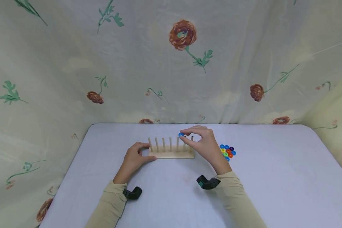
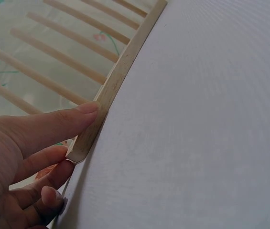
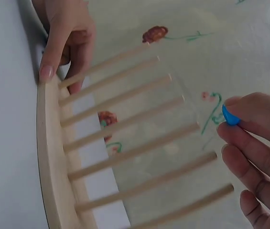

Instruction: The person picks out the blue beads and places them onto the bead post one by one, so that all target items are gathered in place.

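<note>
A wooden rack (image 1: 171, 155) with a row of several upright pegs stands on the table. My left hand (image 1: 135, 158) grips its left end; in the left wrist view the thumb lies on the base's front edge and fingers are at the end behind it. A small blue ring (image 1: 181, 134) is pinched between thumb and index finger of my right hand (image 1: 202, 139). That hand holds it near the tops of the right-hand pegs, and the right wrist view shows the blue ring (image 3: 230, 116) apart from the pegs. No rings are visible on the pegs.
To the right of the rack lies a cluster of small rings (image 1: 228, 151) in blue, yellow, green, orange and dark purple. A white cloth covers the table (image 1: 165, 196). Behind it hangs a flowered curtain (image 1: 216, 95). Each wrist wears a black camera mount.
</note>
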The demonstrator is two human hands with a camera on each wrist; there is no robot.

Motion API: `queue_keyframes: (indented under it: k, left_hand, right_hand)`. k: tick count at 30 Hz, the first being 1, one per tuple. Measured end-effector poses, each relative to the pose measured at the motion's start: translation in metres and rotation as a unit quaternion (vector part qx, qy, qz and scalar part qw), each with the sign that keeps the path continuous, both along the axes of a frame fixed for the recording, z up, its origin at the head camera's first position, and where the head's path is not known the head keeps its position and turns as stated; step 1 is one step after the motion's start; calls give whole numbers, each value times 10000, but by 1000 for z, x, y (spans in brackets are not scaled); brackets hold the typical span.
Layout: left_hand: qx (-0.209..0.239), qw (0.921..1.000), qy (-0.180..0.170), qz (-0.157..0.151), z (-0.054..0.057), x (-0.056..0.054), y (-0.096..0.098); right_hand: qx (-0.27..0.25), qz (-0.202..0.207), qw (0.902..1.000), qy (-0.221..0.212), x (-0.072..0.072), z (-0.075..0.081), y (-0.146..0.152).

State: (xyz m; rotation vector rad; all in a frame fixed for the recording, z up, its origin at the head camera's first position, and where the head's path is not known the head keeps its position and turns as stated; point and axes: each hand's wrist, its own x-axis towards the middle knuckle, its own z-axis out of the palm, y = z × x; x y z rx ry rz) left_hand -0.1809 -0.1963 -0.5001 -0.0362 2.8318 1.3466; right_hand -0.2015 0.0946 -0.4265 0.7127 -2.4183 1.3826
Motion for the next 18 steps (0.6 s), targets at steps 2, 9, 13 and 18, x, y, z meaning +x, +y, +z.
queue_keyframes:
  k: [2, 9, 13, 18]
  left_hand:
    - [3, 10000, 27, -35, 0, 0, 0]
    - [-62, 9999, 92, -106, 0, -2, -2]
    - [-67, 9999, 85, -83, -1, -2, -2]
    - [-131, 9999, 46, -28, 0, -1, -2]
  right_hand:
    - [-22, 30, 9999, -115, 0, 1, -8]
    - [189, -9, 9995, -243, -2, 3, -39]
    - [348, 52, 9994, 43, -2, 5, -55]
    - [469, 139, 9980, 395, -4, 8, -74]
